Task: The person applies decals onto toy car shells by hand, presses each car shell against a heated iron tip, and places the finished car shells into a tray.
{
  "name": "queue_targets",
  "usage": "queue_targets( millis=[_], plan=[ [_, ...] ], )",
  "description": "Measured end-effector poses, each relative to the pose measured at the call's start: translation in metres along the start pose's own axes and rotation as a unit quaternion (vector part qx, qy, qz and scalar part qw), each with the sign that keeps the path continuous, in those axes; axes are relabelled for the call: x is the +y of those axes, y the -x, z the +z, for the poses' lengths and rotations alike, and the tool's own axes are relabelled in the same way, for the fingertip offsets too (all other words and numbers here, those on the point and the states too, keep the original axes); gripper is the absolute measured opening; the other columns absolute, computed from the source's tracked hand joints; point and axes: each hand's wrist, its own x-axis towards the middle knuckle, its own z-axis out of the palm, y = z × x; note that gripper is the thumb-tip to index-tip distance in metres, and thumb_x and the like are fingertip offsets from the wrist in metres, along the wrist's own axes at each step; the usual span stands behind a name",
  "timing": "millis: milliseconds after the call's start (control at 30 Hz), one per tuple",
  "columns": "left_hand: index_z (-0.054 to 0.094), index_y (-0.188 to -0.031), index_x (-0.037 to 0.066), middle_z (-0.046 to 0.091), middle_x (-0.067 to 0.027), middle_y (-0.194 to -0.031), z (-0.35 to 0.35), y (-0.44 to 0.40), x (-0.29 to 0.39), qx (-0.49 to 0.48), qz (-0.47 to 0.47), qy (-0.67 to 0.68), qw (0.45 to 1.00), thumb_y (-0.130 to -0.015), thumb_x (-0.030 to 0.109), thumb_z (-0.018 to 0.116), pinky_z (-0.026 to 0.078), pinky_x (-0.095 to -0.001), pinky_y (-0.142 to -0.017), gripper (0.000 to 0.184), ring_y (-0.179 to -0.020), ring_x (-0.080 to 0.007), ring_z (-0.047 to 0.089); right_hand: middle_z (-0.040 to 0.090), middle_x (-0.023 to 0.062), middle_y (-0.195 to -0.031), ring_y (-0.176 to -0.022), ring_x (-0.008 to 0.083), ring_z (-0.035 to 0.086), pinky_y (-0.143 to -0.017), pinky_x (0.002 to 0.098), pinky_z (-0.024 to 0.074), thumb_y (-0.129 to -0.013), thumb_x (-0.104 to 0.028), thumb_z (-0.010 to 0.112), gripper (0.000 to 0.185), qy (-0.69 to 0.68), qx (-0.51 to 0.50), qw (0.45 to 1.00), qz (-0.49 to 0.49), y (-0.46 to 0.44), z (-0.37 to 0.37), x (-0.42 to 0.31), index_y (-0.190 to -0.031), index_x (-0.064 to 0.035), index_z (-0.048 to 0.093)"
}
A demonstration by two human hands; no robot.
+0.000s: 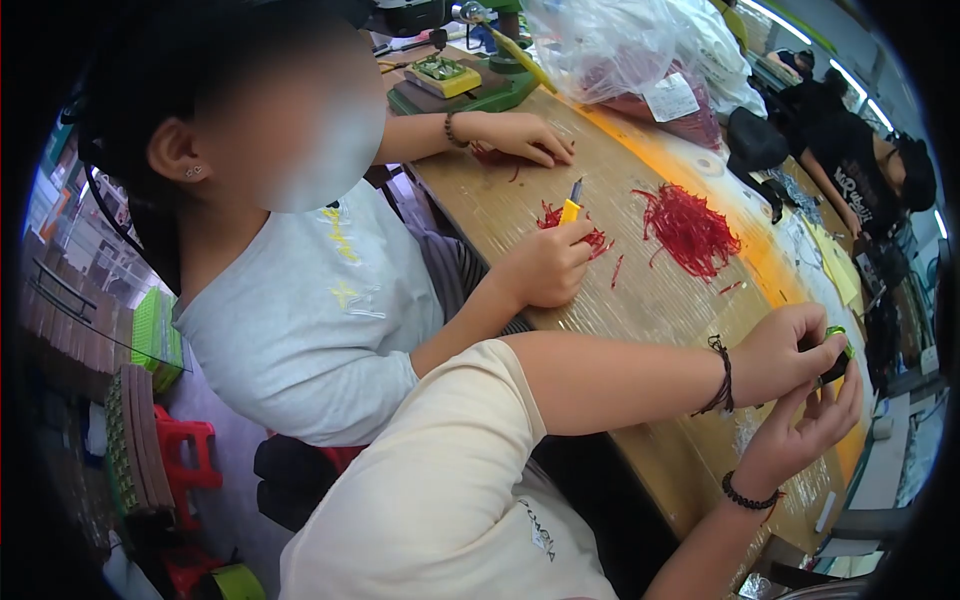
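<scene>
At the right edge of the table, my left hand (785,352) is closed with thumb and fingertips pinching a small green-and-black piece (838,343). Just below it, my right hand (808,428) has its fingers bent and its fingertips up against the same piece. Much of the piece is covered by fingers, so its exact kind cannot be made out. A dark cord bracelet circles my left wrist and a beaded one my right. Away from both hands lies a heap of thin red strips (690,230) on the tabletop (620,330).
Beside me, a co-worker's hand (550,265) grips a yellow-handled cutter (571,205), blade upward, near more red scraps. Their other hand (520,138) rests on the table. Behind stand a green machine base (490,90) and plastic bags (640,60). A red stool (187,455) is on the floor.
</scene>
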Motion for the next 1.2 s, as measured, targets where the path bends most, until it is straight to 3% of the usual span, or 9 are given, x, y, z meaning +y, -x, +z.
queue_targets(
  millis=[167, 267, 367, 667, 767, 867, 967, 1200],
  plan=[
    [0.048, -0.074, 0.006, 0.051, 0.0018, -0.068, -0.001, -0.002, -0.009, -0.001, 0.024, -0.039, 0.999, -0.092, 0.022, 0.062, 0.039, -0.0218, -0.054, 0.028, -0.063, -0.0033, 0.045, 0.037, 0.0155, -0.140, -0.118, 0.0265, 0.053, -0.088, 0.0337, 0.0503, -0.093, -0.002, 0.053, 0.044, -0.069, 0.008, 0.998, 0.015, 0.001, 0.004, -0.001, -0.136, -0.0010, 0.043],
    [0.049, -0.076, 0.006, 0.050, 0.0022, -0.068, -0.001, -0.001, -0.011, 0.002, 0.030, -0.031, 0.999, -0.093, 0.021, 0.060, 0.040, -0.0215, -0.055, 0.025, -0.063, -0.0030, 0.044, 0.036, 0.0156, -0.141, -0.124, 0.0274, 0.048, -0.088, 0.0333, 0.0485, -0.095, -0.005, 0.051, 0.043, 0.016, -0.041, 0.999, -0.010, 0.000, 0.000, 0.004, -0.137, -0.0009, 0.043],
    [0.049, -0.080, 0.006, 0.050, 0.0024, -0.070, 0.000, -0.001, -0.008, 0.001, -0.017, 0.038, 0.999, -0.094, 0.020, 0.059, 0.041, -0.0212, -0.055, 0.022, -0.064, -0.0028, 0.045, 0.036, 0.0154, -0.141, -0.127, 0.0277, 0.044, -0.088, 0.0336, 0.0470, -0.094, -0.007, 0.051, 0.044, -0.015, -0.047, 0.999, -0.009, 0.001, 0.002, 0.004, -0.137, -0.0010, 0.043],
    [0.048, -0.084, 0.007, 0.051, 0.0025, -0.074, -0.003, -0.006, -0.020, -0.001, -0.021, 0.050, 0.999, -0.096, 0.021, 0.055, 0.042, -0.0203, -0.055, 0.019, -0.067, -0.0024, 0.046, 0.031, 0.0183, -0.144, -0.136, 0.0335, 0.029, -0.109, 0.0438, 0.0279, -0.091, -0.013, 0.057, 0.058, -0.008, -0.101, 0.994, -0.034, -0.001, 0.003, 0.007, -0.143, -0.0028, 0.033],
    [0.047, -0.085, 0.007, 0.051, 0.0021, -0.075, -0.002, -0.008, -0.028, -0.004, -0.022, 0.061, 0.998, -0.095, 0.021, 0.055, 0.042, -0.0205, -0.055, 0.019, -0.067, -0.0029, 0.047, 0.031, 0.0179, -0.144, -0.135, 0.0331, 0.031, -0.106, 0.0426, 0.0320, -0.088, -0.013, 0.061, 0.062, 0.026, -0.105, 0.992, -0.063, -0.003, 0.003, 0.007, -0.144, -0.0054, 0.034],
    [0.047, -0.086, 0.008, 0.051, 0.0018, -0.076, -0.001, -0.004, -0.015, -0.019, -0.077, 0.091, 0.993, -0.096, 0.021, 0.055, 0.043, -0.0212, -0.055, 0.019, -0.068, -0.0034, 0.048, 0.031, 0.0164, -0.144, -0.133, 0.0321, 0.035, -0.099, 0.0395, 0.0388, -0.086, -0.011, 0.063, 0.064, -0.016, -0.102, 0.995, -0.010, 0.000, 0.003, 0.005, -0.144, -0.0080, 0.035],
    [0.047, -0.086, 0.008, 0.051, 0.0014, -0.075, 0.000, -0.005, -0.021, -0.021, -0.066, 0.093, 0.993, -0.095, 0.020, 0.055, 0.044, -0.0218, -0.055, 0.017, -0.068, -0.0040, 0.049, 0.032, 0.0150, -0.144, -0.129, 0.0303, 0.039, -0.092, 0.0361, 0.0439, -0.084, -0.007, 0.064, 0.065, -0.018, -0.100, 0.995, 0.003, -0.001, 0.004, 0.004, -0.143, -0.0108, 0.037],
    [0.047, -0.085, 0.008, 0.050, 0.0013, -0.076, -0.002, -0.003, -0.019, -0.036, -0.065, 0.085, 0.994, -0.090, 0.013, 0.055, 0.043, -0.0214, -0.055, 0.010, -0.067, -0.0049, 0.048, 0.033, 0.0141, -0.143, -0.129, 0.0287, 0.041, -0.089, 0.0339, 0.0463, -0.083, -0.007, 0.067, 0.065, -0.039, -0.095, 0.994, 0.031, 0.000, 0.004, 0.006, -0.142, -0.0127, 0.039]
  ],
)
